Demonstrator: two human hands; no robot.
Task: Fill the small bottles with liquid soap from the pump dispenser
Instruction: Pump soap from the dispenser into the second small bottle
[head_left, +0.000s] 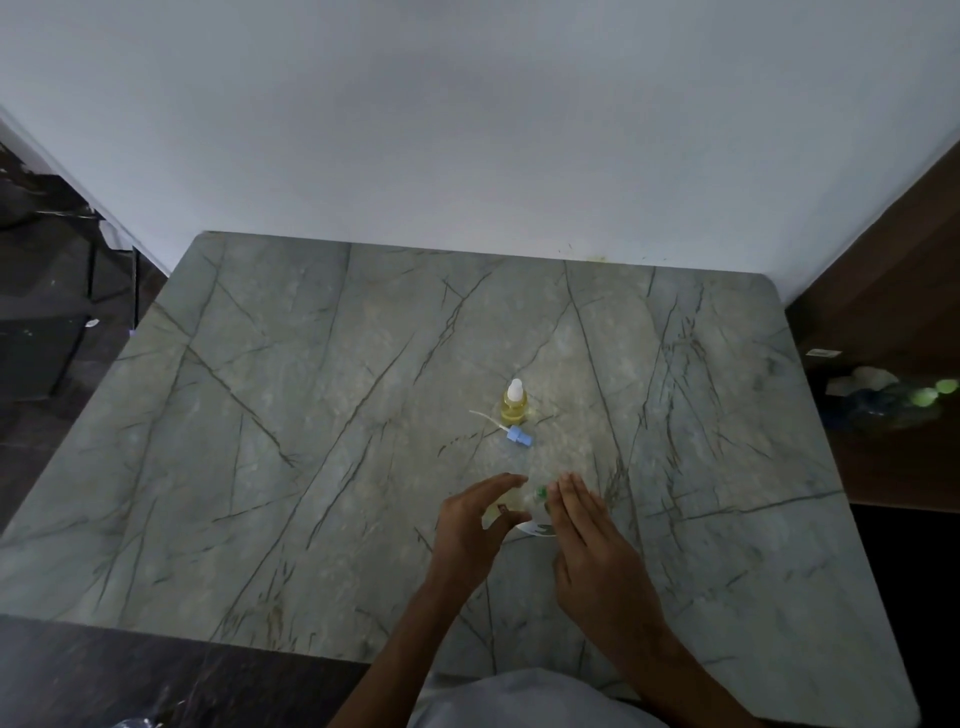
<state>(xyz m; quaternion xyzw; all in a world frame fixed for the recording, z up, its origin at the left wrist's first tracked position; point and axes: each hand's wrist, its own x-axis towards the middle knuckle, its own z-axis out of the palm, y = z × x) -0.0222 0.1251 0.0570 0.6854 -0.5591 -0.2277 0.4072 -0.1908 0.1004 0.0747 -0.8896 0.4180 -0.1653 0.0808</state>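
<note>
Currently left hand (467, 525) fingers wide, right hand (587, 535) straight, flanking clear bottle (539, 493); yellow bottle (514, 404), blue pump (519, 435); veined stone table (311, 415), white wall (467, 130).

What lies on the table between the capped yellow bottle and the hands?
Head view: a blue pump head with a thin white tube, lying close by the yellow bottle.

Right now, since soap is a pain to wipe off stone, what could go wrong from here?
The pump lies loose on the table with its tube bare, so it may smear soap or pick up dirt. The left hand and right hand flank a clear, blurred container; a careless nudge could tip it. The capped bottle of yellow liquid stands just beyond them, so a forward reach might knock it over.
</note>
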